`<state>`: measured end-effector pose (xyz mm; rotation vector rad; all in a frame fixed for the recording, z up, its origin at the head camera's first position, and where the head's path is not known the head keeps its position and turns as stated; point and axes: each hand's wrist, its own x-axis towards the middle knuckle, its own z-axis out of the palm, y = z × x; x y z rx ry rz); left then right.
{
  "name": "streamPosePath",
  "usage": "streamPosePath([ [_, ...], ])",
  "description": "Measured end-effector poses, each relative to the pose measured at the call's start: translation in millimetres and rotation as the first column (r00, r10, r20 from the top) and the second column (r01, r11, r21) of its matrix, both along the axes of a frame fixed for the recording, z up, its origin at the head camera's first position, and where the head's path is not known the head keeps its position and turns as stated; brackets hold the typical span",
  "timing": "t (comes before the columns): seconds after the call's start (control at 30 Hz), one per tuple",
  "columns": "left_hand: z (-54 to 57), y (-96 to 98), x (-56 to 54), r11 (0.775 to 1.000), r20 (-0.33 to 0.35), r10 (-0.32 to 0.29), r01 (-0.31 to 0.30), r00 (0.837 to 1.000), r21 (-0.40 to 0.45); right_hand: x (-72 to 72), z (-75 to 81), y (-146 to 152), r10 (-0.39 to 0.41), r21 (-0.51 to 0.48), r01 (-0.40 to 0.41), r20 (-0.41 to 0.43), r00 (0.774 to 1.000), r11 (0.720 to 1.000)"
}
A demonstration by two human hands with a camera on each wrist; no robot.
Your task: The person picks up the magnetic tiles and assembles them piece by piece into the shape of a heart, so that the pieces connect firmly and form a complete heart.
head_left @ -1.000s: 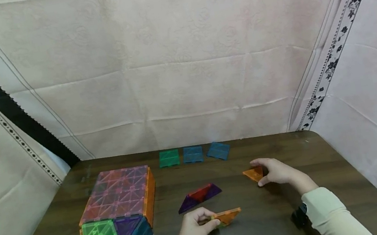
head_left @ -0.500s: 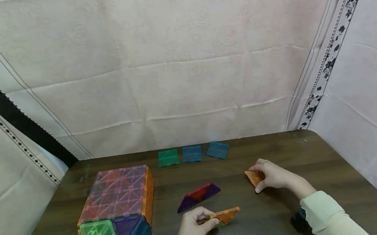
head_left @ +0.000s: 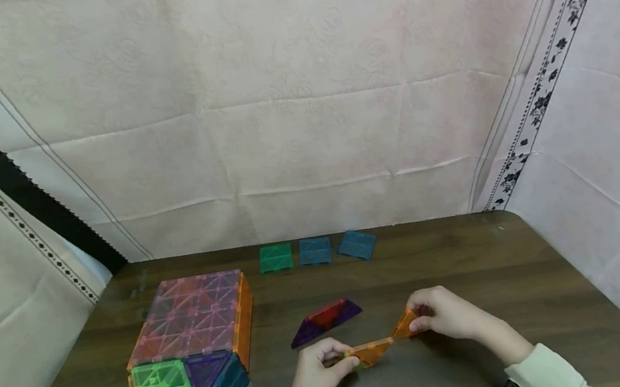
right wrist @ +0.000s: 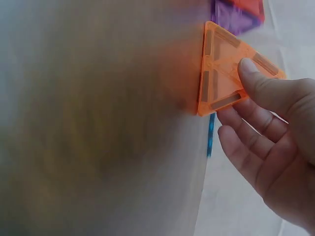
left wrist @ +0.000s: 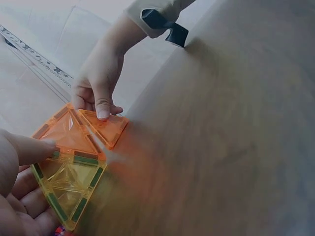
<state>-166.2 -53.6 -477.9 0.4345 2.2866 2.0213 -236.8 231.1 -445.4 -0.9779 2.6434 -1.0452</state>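
Observation:
My left hand [head_left: 314, 375] pinches an orange triangular magnetic tile [left wrist: 66, 130] joined along one edge to a yellow triangular tile [left wrist: 71, 187]. Between thumb and fingers of my right hand [head_left: 451, 314] is another orange triangular magnetic tile [right wrist: 224, 73], standing on edge. In the head view its lower corner meets the right tip of the left hand's orange tile. The left wrist view shows a narrow gap between the two orange tiles, which spread apart upward from a shared lower corner. Just behind the left hand lies a joined red and purple tile piece [head_left: 330, 317].
On the left of the dark wooden table [head_left: 478, 255] stands a large tile block [head_left: 189, 314] with pink, green, purple, blue and orange faces. One green square tile [head_left: 275, 258] and two blue square tiles [head_left: 315, 251] lie along the back edge, before a white cloth wall [head_left: 298, 121].
My right hand has moved left and toward me with its orange tile, bringing it up to the left hand's tiles and turning it. The left hand has stayed in place.

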Motion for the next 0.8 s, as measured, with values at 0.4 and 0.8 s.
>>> streamPosePath([
  [0.4,2.5,-1.6,0.8,0.999,0.003,0.039,-0.039,0.999,0.015,22.0,-0.3,-33,0.134,0.003,-0.134,-0.083,0.988,0.991],
  [0.8,1.2,-7.8,5.5,0.998,0.027,0.043,-0.044,0.999,0.042,12.4,6.7,-41,0.198,0.021,-0.198,-0.008,0.980,0.980],
])
